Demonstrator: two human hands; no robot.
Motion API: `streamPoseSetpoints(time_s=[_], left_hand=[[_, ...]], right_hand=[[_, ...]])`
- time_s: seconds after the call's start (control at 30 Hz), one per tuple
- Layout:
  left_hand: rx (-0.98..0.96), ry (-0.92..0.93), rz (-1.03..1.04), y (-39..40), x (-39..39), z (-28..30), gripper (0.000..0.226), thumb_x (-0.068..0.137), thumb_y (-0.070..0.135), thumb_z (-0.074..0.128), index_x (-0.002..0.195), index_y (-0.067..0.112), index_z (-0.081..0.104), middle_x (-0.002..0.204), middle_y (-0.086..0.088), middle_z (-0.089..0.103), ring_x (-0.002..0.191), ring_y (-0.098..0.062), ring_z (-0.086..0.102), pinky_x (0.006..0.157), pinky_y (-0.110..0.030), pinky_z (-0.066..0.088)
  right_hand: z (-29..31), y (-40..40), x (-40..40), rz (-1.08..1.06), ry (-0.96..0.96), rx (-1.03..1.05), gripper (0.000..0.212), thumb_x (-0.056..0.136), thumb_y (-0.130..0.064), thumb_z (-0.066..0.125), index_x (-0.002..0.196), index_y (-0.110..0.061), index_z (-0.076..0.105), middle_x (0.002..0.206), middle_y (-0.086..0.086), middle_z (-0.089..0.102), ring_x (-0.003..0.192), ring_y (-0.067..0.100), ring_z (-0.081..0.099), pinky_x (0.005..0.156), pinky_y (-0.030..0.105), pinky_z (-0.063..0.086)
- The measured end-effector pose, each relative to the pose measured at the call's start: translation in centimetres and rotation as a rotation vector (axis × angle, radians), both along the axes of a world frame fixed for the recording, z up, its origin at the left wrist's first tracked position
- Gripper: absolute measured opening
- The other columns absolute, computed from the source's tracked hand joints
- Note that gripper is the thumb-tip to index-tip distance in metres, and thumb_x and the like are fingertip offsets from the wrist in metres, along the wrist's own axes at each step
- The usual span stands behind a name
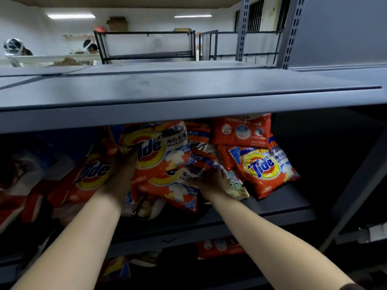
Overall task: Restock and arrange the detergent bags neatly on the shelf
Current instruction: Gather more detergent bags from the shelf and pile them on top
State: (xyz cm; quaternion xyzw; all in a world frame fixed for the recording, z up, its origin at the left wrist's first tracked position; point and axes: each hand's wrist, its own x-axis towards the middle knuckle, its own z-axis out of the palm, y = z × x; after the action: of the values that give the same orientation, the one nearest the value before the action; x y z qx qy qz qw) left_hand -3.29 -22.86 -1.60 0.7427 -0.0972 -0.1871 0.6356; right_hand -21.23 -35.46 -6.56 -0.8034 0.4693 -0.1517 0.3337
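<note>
Head view, landmark the middle shelf (278, 204) of the grey rack: both forearms reach in under the upper shelf board (188, 97); the left hand (123, 170) grasps the left edge of the large orange Tide bag (159, 155), which stands tilted at the centre of the middle shelf; the right hand (211, 181) lies on a crumpled bag (196, 170) just right of the large bag, fingers bent over it, though whether it clamps or only presses cannot be told; a smaller Tide bag (266, 170) leans toward the right end of the middle shelf; behind it stands an orange bag (240, 130) showing its back; more Tide bags (92, 174) slump at the left end, in shadow; further bags (219, 248) lie below the middle shelf.
</note>
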Motion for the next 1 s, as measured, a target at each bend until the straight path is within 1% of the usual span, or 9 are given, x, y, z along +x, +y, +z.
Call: streamPoseSetpoints(time_s=[0.07, 0.13, 0.23, 0.43, 0.5, 0.6, 0.8, 0.9, 1.0], left_hand=[[-0.047, -0.018, 0.024, 0.3, -1.0, 0.3, 0.097, 0.063, 0.081, 0.056, 0.138, 0.022, 0.042, 0.133, -0.007, 0.053, 0.115, -0.031, 0.055, 0.095, -0.049, 0.047], [-0.059, -0.089, 0.053, 0.6, -2.3, 0.9, 0.063, 0.093, 0.05, 0.048, 0.143, 0.015, 0.036, 0.141, -0.011, 0.045, 0.125, -0.031, 0.047, 0.102, -0.046, 0.042], [-0.075, -0.193, 0.169, 1.7, -3.0, 0.7, 0.056, 0.099, 0.038, 0.042, 0.148, 0.015, 0.026, 0.149, -0.01, 0.035, 0.134, -0.029, 0.037, 0.109, -0.044, 0.034], [-0.194, -0.147, 0.263, 3.5, -3.1, 0.1, 0.058, 0.098, 0.045, 0.04, 0.148, 0.018, 0.026, 0.149, -0.009, 0.036, 0.134, -0.028, 0.038, 0.109, -0.046, 0.034], [-0.209, -0.174, 0.298, 4.0, -4.0, 0.5, 0.056, 0.099, 0.043, 0.037, 0.147, 0.015, 0.028, 0.148, -0.009, 0.038, 0.134, -0.027, 0.038, 0.11, -0.039, 0.033], [-0.189, -0.255, 0.328, 4.4, -5.5, 1.5, 0.049, 0.102, 0.034, 0.035, 0.143, 0.008, 0.034, 0.144, -0.012, 0.041, 0.13, -0.026, 0.042, 0.097, -0.023, 0.031], [0.072, -0.31, 0.163, 2.6, -9.3, 1.9, 0.061, 0.098, 0.052, 0.029, 0.146, 0.014, 0.031, 0.147, -0.016, 0.037, 0.129, -0.036, 0.04, 0.106, -0.044, 0.033], [0.124, -0.395, 0.131, 0.6, -12.8, 2.4, 0.054, 0.099, 0.048, 0.03, 0.131, 0.01, 0.051, 0.132, -0.021, 0.052, 0.117, -0.04, 0.05, 0.096, -0.043, 0.039], [0.119, -0.415, 0.111, -0.9, -17.0, 3.2, 0.05, 0.099, 0.043, 0.034, 0.121, 0.005, 0.056, 0.121, -0.024, 0.058, 0.109, -0.043, 0.053, 0.089, -0.041, 0.04]], right_hand=[[0.8, 0.6, -0.2, -0.024, -0.015, -0.067, 0.071, 0.08, -0.06, 0.061, 0.138, -0.021, 0.046, 0.142, 0.009, 0.043, 0.133, 0.032, 0.033, 0.112, 0.045, 0.025], [1.2, 1.1, -0.1, -0.024, -0.076, -0.062, 0.049, 0.092, -0.045, 0.053, 0.133, -0.019, 0.052, 0.136, 0.009, 0.052, 0.127, 0.03, 0.043, 0.105, 0.039, 0.036], [1.2, 2.0, -0.3, -0.006, -0.294, 0.119, 0.033, 0.098, -0.028, 0.047, 0.129, -0.021, 0.055, 0.131, 0.007, 0.057, 0.118, 0.026, 0.054, 0.093, 0.032, 0.043], [2.5, 2.5, -2.5, -0.095, -0.572, 0.239, 0.04, 0.101, -0.023, 0.04, 0.141, -0.024, 0.043, 0.135, 0.001, 0.053, 0.124, 0.026, 0.05, 0.095, 0.034, 0.043], [3.1, 2.4, -3.8, -0.121, -0.62, 0.248, 0.041, 0.102, -0.022, 0.039, 0.143, -0.023, 0.039, 0.139, 0.001, 0.05, 0.125, 0.025, 0.048, 0.096, 0.034, 0.043], [3.7, 2.3, -6.2, -0.166, -0.723, 0.263, 0.04, 0.101, -0.018, 0.041, 0.141, -0.021, 0.041, 0.136, 0.002, 0.052, 0.124, 0.025, 0.049, 0.099, 0.037, 0.045], [3.7, 2.2, -12.3, -0.386, -0.578, 0.015, 0.046, 0.101, -0.035, 0.042, 0.141, -0.013, 0.041, 0.134, 0.006, 0.054, 0.122, 0.029, 0.051, 0.1, 0.043, 0.043], [3.5, 2.4, -16.0, -0.463, -0.537, -0.232, 0.032, 0.1, -0.035, 0.043, 0.117, -0.011, 0.055, 0.098, 0.003, 0.066, 0.096, 0.028, 0.061, 0.08, 0.038, 0.043], [3.2, 2.0, -20.3, -0.565, -0.515, -0.459, 0.025, 0.098, -0.032, 0.046, 0.082, -0.014, 0.05, 0.06, -0.003, 0.055, 0.057, 0.017, 0.054, 0.06, 0.034, 0.036]])
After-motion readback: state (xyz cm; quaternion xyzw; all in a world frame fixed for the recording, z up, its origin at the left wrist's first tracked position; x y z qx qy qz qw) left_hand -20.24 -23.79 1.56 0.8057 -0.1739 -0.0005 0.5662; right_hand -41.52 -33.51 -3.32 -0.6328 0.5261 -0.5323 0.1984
